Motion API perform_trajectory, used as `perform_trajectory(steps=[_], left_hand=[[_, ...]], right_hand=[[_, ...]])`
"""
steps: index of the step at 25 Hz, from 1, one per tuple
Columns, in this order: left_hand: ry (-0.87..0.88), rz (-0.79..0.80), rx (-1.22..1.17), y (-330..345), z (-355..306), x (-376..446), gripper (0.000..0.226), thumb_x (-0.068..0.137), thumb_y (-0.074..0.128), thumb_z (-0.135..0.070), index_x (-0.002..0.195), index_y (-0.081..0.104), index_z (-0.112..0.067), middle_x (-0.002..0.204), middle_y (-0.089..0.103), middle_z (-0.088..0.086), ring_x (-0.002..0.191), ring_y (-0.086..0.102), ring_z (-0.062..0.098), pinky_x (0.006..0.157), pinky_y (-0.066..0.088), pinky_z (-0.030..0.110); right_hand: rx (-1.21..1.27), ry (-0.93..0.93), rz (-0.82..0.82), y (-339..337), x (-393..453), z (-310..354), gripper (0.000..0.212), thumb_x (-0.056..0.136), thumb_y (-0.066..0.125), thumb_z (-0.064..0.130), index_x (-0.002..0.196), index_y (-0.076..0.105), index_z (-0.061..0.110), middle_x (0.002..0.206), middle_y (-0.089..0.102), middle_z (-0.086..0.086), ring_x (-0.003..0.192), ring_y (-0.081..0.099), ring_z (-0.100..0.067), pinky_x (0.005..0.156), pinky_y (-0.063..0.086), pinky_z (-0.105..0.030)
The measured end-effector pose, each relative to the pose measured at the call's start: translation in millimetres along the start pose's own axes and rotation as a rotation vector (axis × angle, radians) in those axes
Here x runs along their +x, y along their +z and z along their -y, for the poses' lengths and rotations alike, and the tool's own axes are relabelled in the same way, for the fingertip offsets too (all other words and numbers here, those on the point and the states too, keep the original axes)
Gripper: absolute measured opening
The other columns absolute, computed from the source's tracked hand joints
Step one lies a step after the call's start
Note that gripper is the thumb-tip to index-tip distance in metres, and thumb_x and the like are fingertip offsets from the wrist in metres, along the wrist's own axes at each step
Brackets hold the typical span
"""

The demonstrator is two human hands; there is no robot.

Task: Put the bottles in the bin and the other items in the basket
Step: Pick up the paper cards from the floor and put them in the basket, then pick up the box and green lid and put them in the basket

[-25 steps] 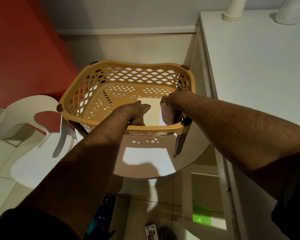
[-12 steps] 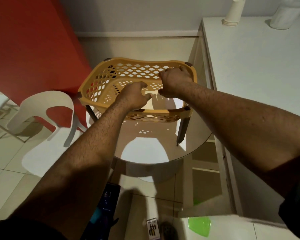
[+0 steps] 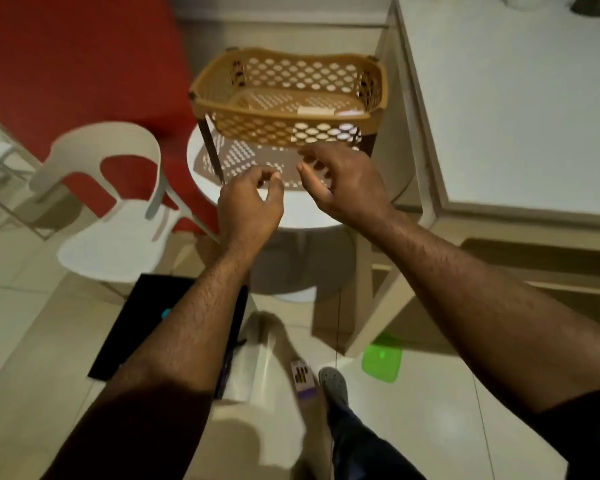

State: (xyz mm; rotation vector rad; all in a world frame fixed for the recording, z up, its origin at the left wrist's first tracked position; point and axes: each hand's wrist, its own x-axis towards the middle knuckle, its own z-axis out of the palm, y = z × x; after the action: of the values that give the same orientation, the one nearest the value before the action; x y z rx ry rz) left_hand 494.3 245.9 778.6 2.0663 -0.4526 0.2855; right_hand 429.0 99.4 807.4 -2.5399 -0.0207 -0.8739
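The tan perforated basket [image 3: 284, 114] stands on dark legs on a round white table [image 3: 302, 211]. A flat white item [image 3: 315, 110] lies on its floor. My left hand [image 3: 248, 206] hovers in front of the basket, below its rim, fingers loosely curled and holding nothing. My right hand [image 3: 343, 185] is beside it, fingers apart and empty. On the floor lie a small purple and white box [image 3: 302, 377] and a green lid [image 3: 381, 362]. A black bin [image 3: 136, 323] sits under my left forearm with something cyan [image 3: 166, 312] showing in it.
A white plastic chair [image 3: 118, 233] stands left of the table against a red wall. A white counter [image 3: 516, 116] runs along the right, its open lower shelf near the green lid. My grey shoe [image 3: 333, 382] is next to the small box.
Both hands have come out of the basket and drawn back toward me, empty. The flat white item stays in the basket. The view has tilted down, showing more floor.
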Motion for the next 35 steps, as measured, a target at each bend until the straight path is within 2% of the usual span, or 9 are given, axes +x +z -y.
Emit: perform_trajectory(steps=[4, 7, 11, 14, 18, 24, 30, 33, 35], left_hand=[[-0.218, 0.111, -0.006, 9, 59, -105, 0.021, 0.087, 0.058, -0.029, 0.103, 0.068, -0.022, 0.081, 0.07, -0.006, 0.073, 0.064, 0.011, 0.067, 0.046, 0.021], [-0.434, 0.355, 0.128, 33, 117, -183, 0.024, 0.084, 0.06, -0.029, 0.107, 0.067, -0.025, 0.092, 0.072, 0.001, 0.082, 0.065, 0.018, 0.071, 0.042, 0.022], [-0.633, 0.774, 0.304, 88, 202, -287, 0.035, 0.085, 0.062, -0.032, 0.117, 0.062, -0.019, 0.112, 0.07, 0.01, 0.106, 0.063, 0.031, 0.086, 0.048, 0.03], [-0.746, 0.923, 0.347, 137, 261, -351, 0.046, 0.087, 0.059, -0.034, 0.128, 0.052, -0.015, 0.127, 0.062, 0.01, 0.117, 0.057, 0.029, 0.092, 0.045, 0.032], [-0.838, 0.922, 0.351, 213, 348, -409, 0.055, 0.088, 0.06, -0.035, 0.135, 0.046, -0.011, 0.133, 0.058, 0.012, 0.123, 0.052, 0.031, 0.101, 0.044, 0.039], [-0.843, 0.828, 0.496, 330, 477, -468, 0.059, 0.085, 0.061, -0.034, 0.135, 0.042, -0.009, 0.132, 0.051, 0.016, 0.119, 0.049, 0.035, 0.097, 0.046, 0.045], [-0.727, 0.727, 0.599, 449, 564, -504, 0.078, 0.083, 0.067, -0.042, 0.144, 0.029, -0.01, 0.149, 0.03, 0.018, 0.129, 0.036, 0.037, 0.1, 0.037, 0.048], [-0.751, 0.584, 0.644, 477, 603, -510, 0.094, 0.08, 0.066, -0.053, 0.151, 0.017, -0.015, 0.16, 0.01, 0.017, 0.142, 0.018, 0.041, 0.112, 0.024, 0.058], [-0.789, 0.504, 0.641, 485, 622, -513, 0.099, 0.078, 0.065, -0.058, 0.152, 0.015, -0.015, 0.16, 0.009, 0.019, 0.142, 0.017, 0.042, 0.112, 0.023, 0.06]], right_hand=[[0.001, 0.196, 0.117, 25, -112, -3, 0.028, 0.095, 0.053, 0.034, 0.086, 0.071, 0.014, 0.074, 0.069, 0.002, 0.061, 0.059, -0.01, 0.056, 0.047, -0.028], [-0.039, 0.369, 0.305, 59, -195, -20, 0.034, 0.094, 0.051, 0.037, 0.065, 0.055, 0.02, 0.057, 0.054, 0.007, 0.052, 0.052, -0.013, 0.05, 0.037, -0.027], [-0.015, 0.65, 0.629, 122, -319, -66, 0.028, 0.093, 0.055, 0.033, 0.077, 0.067, 0.013, 0.071, 0.07, -0.006, 0.069, 0.065, -0.028, 0.063, 0.052, -0.037], [0.035, 0.843, 0.795, 170, -404, -102, 0.016, 0.091, 0.062, 0.026, 0.094, 0.072, 0.013, 0.09, 0.076, -0.008, 0.085, 0.07, -0.031, 0.08, 0.054, -0.036], [-0.011, 1.129, 0.888, 232, -511, -181, 0.019, 0.089, 0.064, 0.032, 0.101, 0.072, 0.018, 0.1, 0.077, -0.002, 0.1, 0.07, -0.024, 0.086, 0.044, -0.024], [-0.018, 1.551, 0.892, 319, -648, -329, 0.052, 0.081, 0.072, 0.043, 0.12, 0.062, 0.01, 0.099, 0.06, -0.005, 0.091, 0.055, -0.02, 0.1, 0.049, -0.044], [-0.09, 1.633, 0.733, 400, -709, -450, 0.079, 0.076, 0.078, 0.045, 0.135, 0.048, 0.001, 0.106, 0.06, -0.013, 0.084, 0.059, -0.025, 0.09, 0.057, -0.049], [-0.149, 1.742, 0.565, 430, -713, -491, 0.097, 0.073, 0.076, 0.056, 0.139, 0.031, 0.0, 0.128, 0.051, -0.015, 0.108, 0.056, -0.029, 0.094, 0.054, -0.047], [-0.175, 1.745, 0.628, 439, -718, -510, 0.094, 0.08, 0.07, 0.056, 0.141, 0.028, 0.0, 0.136, 0.048, -0.018, 0.124, 0.051, -0.033, 0.103, 0.048, -0.044]])
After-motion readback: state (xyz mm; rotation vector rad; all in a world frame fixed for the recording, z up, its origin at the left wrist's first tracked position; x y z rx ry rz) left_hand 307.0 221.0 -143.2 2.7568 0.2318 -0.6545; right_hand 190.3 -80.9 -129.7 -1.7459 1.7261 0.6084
